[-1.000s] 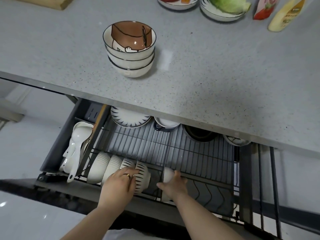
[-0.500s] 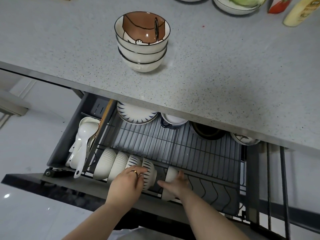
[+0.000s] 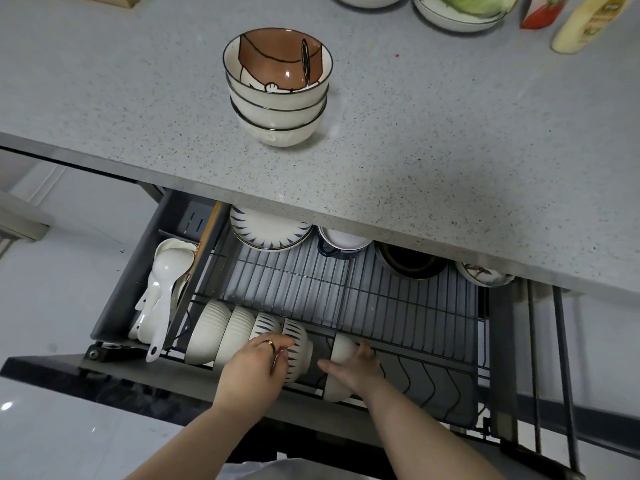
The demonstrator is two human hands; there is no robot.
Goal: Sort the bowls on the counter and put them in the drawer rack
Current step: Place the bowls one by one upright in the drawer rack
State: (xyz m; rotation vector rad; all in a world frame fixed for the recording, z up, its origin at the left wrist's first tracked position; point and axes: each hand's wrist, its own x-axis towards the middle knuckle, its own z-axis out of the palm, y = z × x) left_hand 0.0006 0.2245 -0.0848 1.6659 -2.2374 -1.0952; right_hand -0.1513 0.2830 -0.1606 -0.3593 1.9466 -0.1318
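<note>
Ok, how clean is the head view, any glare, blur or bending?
Head view: wide-angle bends the counter edge; glare spot inside the top stacked bowl; drawer rack sits in the counter's shadow, still readable; both hands sharp enough, frame corners soft.

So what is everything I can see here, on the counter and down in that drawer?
stacked bowls: three, white with dark rims, brown picture inside the top one, on the counter.
lettuce bowl: one, white, counter's far edge.
bottles: two, red and yellow, far right.
racked bowls: four on edge, two ribbed white, two blue-striped, front row of the drawer rack.
plain bowl: one, white, right of that row.
spoons: several, white, left compartment.
dishes: several, at the drawer's back, partly hidden.
left hand: on a striped bowl.
right hand: on the plain bowl.
</note>
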